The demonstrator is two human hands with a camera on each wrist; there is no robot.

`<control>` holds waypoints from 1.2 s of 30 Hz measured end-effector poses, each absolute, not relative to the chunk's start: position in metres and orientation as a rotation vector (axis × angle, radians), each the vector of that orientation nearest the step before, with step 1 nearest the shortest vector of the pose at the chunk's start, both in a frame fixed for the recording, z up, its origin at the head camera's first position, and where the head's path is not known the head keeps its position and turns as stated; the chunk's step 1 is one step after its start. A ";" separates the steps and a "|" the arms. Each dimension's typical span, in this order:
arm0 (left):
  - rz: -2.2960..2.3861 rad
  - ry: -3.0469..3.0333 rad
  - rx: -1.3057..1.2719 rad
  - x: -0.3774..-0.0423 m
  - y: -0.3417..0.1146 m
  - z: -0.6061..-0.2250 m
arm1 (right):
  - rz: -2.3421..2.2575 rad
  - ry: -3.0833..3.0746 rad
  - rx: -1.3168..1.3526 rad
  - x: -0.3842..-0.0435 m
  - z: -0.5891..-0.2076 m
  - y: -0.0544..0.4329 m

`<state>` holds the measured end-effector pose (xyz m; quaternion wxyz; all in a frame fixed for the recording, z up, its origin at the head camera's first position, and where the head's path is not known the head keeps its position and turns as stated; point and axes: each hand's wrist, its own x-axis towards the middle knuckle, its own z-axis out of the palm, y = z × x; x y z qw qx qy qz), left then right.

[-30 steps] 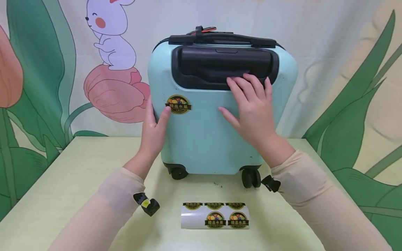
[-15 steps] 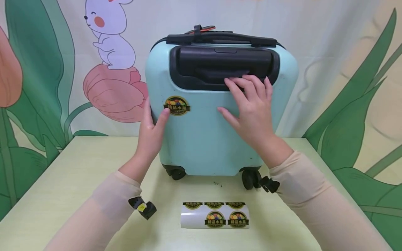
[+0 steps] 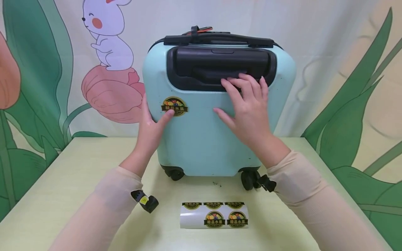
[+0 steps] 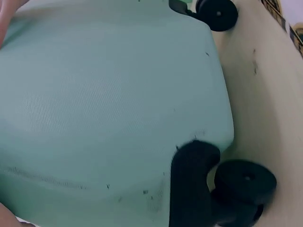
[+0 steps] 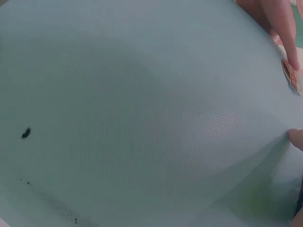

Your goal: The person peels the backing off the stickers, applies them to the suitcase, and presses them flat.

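A mint-green suitcase [image 3: 201,139] stands upright on its wheels, with a black recessed handle panel [image 3: 188,66] high on its front. On the front's left part sits a round fruit sticker [image 3: 173,101] with a dark lettered band. My left hand [image 3: 150,129] lies along the suitcase's left side, its straight thumb pressing the sticker's lower part; its other fingers are mostly hidden by the case. My right hand [image 3: 252,113] rests spread on the upper right front, fingertips at the panel's lower edge. In the right wrist view, the left thumb [image 5: 286,47] touches the sticker.
A white sheet of matching stickers [image 3: 191,221] lies on the pale table [image 3: 94,167] in front of the suitcase. Black wheels [image 4: 244,182] stand on the tabletop. A printed backdrop [image 3: 329,69] hangs behind.
My left thumb has slid from the sticker's left edge toward its lower middle. My right hand keeps its place on the case. Everything has shifted slightly left in the head view.
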<state>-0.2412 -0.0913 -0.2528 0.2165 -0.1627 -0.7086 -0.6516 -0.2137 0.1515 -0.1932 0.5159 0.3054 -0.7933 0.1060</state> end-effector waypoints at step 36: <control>-1.763 -1.909 -0.470 -0.236 -0.088 -0.248 | 0.221 -1.915 0.734 -0.213 -0.194 0.150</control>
